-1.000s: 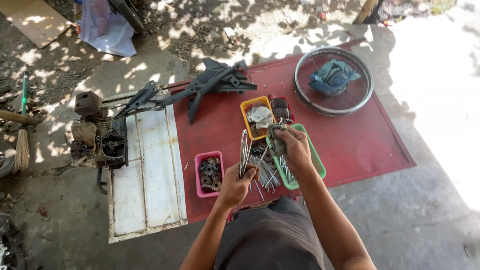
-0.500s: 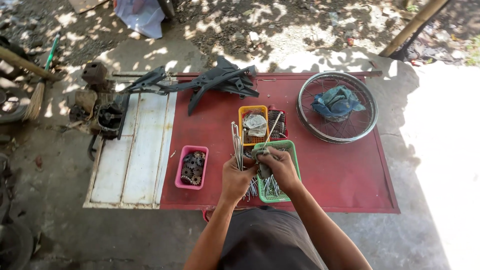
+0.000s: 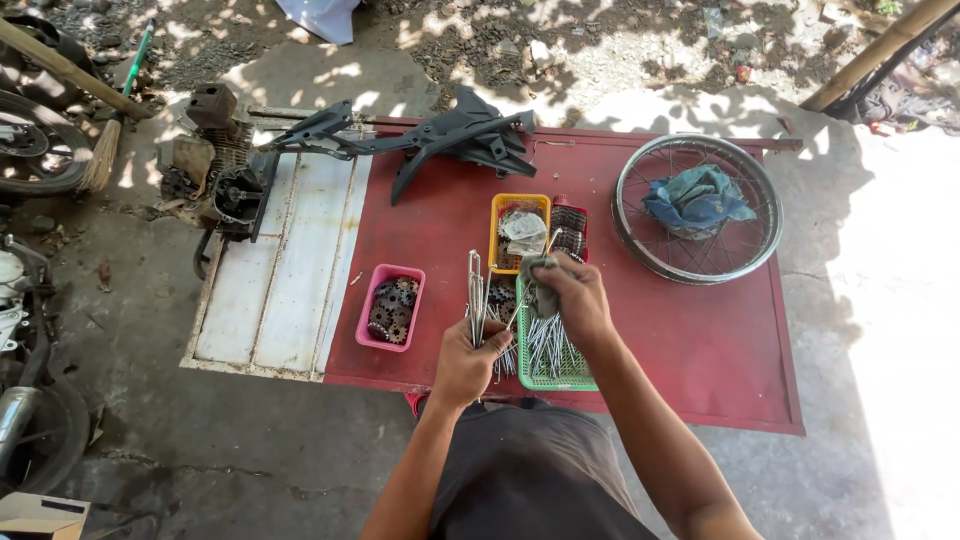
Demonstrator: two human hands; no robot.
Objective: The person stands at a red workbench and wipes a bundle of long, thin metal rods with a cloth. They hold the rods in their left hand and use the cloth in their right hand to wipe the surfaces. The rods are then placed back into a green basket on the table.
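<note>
Your left hand (image 3: 468, 358) is clamped around a bundle of thin, shiny metal spokes (image 3: 476, 295), held upright over the near edge of the red bench (image 3: 690, 340). Your right hand (image 3: 572, 292) is closed on a crumpled grey rag (image 3: 538, 278), pinching one spoke that sticks out slantwise past it.

Under your hands sits a green mesh basket (image 3: 565, 375) with more loose spokes fanned inside. Just to the left is a pink plastic tub (image 3: 391, 307) of dark toothed sprockets. Behind the hands, an orange basket (image 3: 520, 232) holds pale crumpled bits, and a small red tray (image 3: 570, 228) of dark parts touches its right side.

Farther right, well apart, a bare wire-spoked wheel rim (image 3: 697, 208) lies flat with a blue cloth (image 3: 697, 198) bunched in its middle. A black angular frame (image 3: 440, 138) stretches along the far edge. A worn white panel (image 3: 280, 270) adjoins the bench on the left, with a greasy engine block (image 3: 215, 165) beyond it and a broom (image 3: 110, 140) on the dirt.
</note>
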